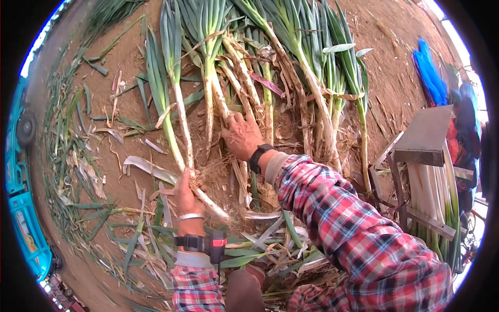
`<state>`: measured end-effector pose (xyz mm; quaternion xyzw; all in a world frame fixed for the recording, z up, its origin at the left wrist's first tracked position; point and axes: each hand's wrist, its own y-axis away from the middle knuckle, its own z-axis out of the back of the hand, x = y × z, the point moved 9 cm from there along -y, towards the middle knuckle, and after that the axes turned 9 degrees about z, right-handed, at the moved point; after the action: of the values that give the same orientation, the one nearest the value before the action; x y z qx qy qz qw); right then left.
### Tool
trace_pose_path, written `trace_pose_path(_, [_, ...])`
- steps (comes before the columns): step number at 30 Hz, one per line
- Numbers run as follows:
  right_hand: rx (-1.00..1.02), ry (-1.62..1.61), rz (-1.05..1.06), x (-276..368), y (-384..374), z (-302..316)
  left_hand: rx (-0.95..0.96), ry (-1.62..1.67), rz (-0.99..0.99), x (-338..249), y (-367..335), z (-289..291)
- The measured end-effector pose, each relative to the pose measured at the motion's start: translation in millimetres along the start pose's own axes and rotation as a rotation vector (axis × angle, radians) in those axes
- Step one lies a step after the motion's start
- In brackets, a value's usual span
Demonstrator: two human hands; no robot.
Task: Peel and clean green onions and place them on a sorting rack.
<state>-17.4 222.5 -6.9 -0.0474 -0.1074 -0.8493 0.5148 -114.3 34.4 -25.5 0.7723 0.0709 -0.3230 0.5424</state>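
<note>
Long green onions with white stalks and hairy roots lie side by side on the soil, their leaves pointing away from me. My left hand (pixel 188 196) is closed around the root end of a green onion (pixel 183 122); a second green onion (pixel 169 130) runs down to the same hand. My right hand (pixel 243 137) has its fingers curled on the stalk of another green onion (pixel 219 98) in the middle of the row. Its palm side and thumb are partly hidden. More green onions (pixel 317 86) lie to the right of this hand.
Cut leaves and peelings (pixel 130 242) litter the ground at left and below my hands. At right stands a metal frame (pixel 423 135) with pale stalks (pixel 429 187) upright in it. Beyond it lies a blue cloth-like item (pixel 430 73). A blue vehicle (pixel 28 223) shows at the left rim.
</note>
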Motion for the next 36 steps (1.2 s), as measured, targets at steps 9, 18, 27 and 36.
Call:
trace_pose_path(9, [-0.488,-1.330,-0.670,-109,116,58,-0.063,-0.303,-0.139,5,-18,47])
trace_pose_path(18, [-0.283,-1.173,-0.145,-7,156,55,0.143,-0.465,-0.166,29,36,-72])
trace_pose_path(27, [-0.252,-0.583,-0.860,-179,211,10,-0.015,-0.611,-0.189,76,-16,18])
trace_pose_path(36, [-0.285,-1.010,-0.725,-40,147,58,-0.099,-1.189,-1.024,37,88,-115])
